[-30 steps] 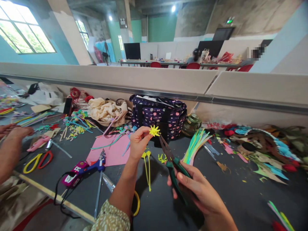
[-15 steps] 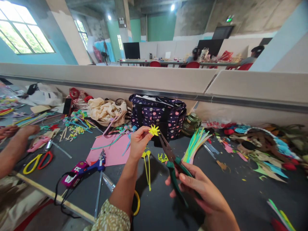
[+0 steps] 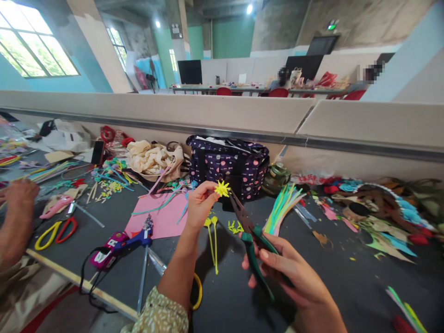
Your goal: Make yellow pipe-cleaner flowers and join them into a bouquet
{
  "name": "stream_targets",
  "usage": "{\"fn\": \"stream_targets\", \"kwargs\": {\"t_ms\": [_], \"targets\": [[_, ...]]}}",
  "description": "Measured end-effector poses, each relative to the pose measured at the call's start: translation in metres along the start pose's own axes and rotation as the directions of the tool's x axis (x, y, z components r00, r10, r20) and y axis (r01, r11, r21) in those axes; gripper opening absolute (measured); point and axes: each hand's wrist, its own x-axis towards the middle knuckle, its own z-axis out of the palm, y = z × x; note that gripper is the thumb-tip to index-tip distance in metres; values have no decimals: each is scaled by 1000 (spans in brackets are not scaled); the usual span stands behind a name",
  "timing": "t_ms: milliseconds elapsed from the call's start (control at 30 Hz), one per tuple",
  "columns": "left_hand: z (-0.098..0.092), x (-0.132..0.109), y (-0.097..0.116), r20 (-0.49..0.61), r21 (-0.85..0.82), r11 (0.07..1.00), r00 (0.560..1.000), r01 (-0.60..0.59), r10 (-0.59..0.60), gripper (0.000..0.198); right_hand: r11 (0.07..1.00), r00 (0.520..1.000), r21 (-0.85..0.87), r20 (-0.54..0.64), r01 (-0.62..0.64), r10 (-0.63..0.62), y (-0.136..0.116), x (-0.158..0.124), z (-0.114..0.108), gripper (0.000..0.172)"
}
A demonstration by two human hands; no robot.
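Between the thumb and fingers of my left hand (image 3: 201, 203) is a yellow pipe-cleaner flower (image 3: 222, 188) with spiky petals. My right hand (image 3: 291, 273) is wrapped round the green handles of a pair of pliers (image 3: 255, 236). The dark jaws of the pliers point up and left, their tips close beside the flower; whether they touch it I cannot tell. Below, two yellow stems with rounded heads (image 3: 215, 245) lie on the dark table, and short yellow cut pieces (image 3: 236, 226) are scattered under the jaws.
A blue glue gun (image 3: 138, 238) and a pink sheet (image 3: 163, 208) lie to the left. Scissors (image 3: 57, 233) sit near another person's hand (image 3: 21, 199). A patterned bag (image 3: 225, 166) stands behind, pipe cleaners (image 3: 282, 208) to its right. Colourful scraps (image 3: 388, 240) lie at right.
My hands, the flower and the pliers have hardly moved; the plier handles look slightly further right. The other person's hand at the left has drawn further left.
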Motion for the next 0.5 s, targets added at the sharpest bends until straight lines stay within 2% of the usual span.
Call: {"fn": "stream_targets", "kwargs": {"t_ms": [500], "targets": [[-3,1,-1,46,74,992,994,-107,103,8,998,1000,-60,8,-5,5,3,4,-5,26]]}}
